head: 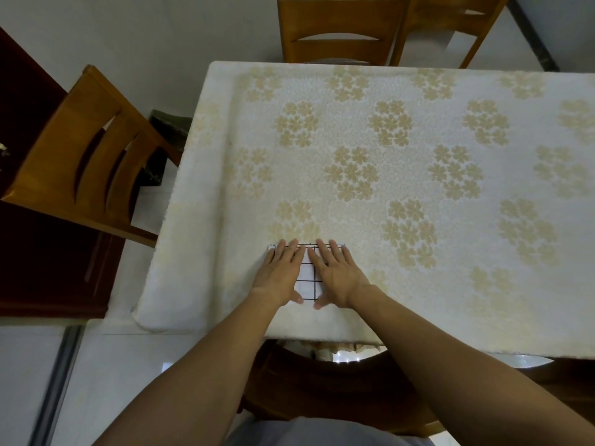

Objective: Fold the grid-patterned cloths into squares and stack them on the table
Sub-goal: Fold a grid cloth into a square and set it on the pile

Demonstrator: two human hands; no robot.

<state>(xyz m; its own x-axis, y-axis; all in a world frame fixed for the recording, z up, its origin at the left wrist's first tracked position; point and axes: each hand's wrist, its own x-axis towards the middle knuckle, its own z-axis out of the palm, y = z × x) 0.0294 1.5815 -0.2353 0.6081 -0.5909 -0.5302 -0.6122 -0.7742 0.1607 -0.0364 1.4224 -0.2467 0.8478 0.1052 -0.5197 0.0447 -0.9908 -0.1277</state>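
Observation:
A white cloth with a black grid [308,284] lies folded into a small square near the front left part of the table [418,284]. Both hands rest flat on it, side by side. My left hand [280,272] covers its left half with fingers spread and pointing away from me. My right hand [335,273] covers its right half in the same way. Only a strip of the cloth between the hands and its far edge shows. I see no other grid cloth.
The table carries a cream tablecloth with beige flower clusters. A wooden chair [80,156] stands at the table's left end, another chair [341,30] at the far side. A dark wooden chair back [322,381] sits under the near edge, in front of me.

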